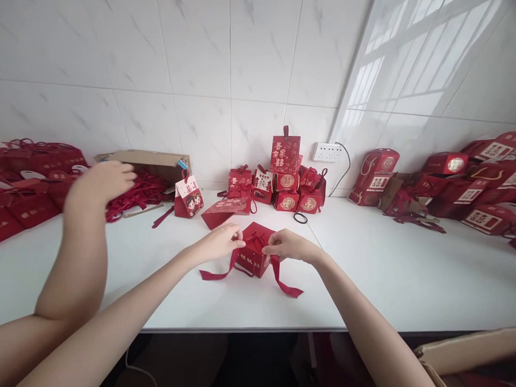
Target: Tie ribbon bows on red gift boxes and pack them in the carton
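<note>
A small red gift box (251, 265) with gold lettering stands on the white table in front of me. A dark red ribbon (286, 285) is looped in a bow on its top, and its two loose tails trail onto the table on either side. My left hand (226, 237) pinches the ribbon at the left of the bow. On the right side of the bow, my right hand (292, 244) closes its fingertips on the same ribbon. A thin red cord hangs at the front of the box.
Another person's hand (108, 180) reaches in at the left, above a pile of red ribbons (142, 192). Several finished red boxes (286, 200) stand by the wall. More boxes (465, 192) are stacked at right. A cardboard carton (472, 350) is at lower right.
</note>
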Available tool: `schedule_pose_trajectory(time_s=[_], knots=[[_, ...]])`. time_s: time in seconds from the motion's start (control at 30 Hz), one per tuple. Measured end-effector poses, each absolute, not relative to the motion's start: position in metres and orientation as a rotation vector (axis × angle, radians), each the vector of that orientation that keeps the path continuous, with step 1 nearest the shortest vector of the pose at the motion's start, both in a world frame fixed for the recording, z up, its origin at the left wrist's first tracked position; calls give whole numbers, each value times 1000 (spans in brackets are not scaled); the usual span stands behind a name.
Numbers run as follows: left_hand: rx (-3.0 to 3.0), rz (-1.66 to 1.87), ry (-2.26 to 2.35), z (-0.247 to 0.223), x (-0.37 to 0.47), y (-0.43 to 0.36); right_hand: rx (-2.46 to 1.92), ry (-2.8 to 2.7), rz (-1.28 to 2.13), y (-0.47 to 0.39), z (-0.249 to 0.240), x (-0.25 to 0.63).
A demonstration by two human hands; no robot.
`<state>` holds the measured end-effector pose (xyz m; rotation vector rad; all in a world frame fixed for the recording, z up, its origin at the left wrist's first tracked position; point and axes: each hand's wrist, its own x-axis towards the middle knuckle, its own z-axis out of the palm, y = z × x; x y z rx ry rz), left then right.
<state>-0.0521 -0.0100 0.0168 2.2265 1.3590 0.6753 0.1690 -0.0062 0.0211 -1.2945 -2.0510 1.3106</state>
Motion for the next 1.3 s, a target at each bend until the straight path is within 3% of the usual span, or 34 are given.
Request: schedule_pose_trajectory(time_s=[0.17,0.53,0.73,1.0,1.2,1.3], knots=[[2242,631,1367,29,-57,-8,-1141,-1867,1611,-28,24,177],[1839,261,1356,48,-61,-26,-1255,-1873,1638,-39,22,203],[1730,257,1260,43,-53,-37,-1358,-1884,1459,-33,22,193],[1681,479,1239,33,-50,-38,-1297,-1940,1505,-39,21,184],[1702,484,1273,32,-48,-36,-1514,-2108,918,-54,26,173],[1717,458,1246,29,-49,-34,-1448,-2045,1204,-46,25,174]])
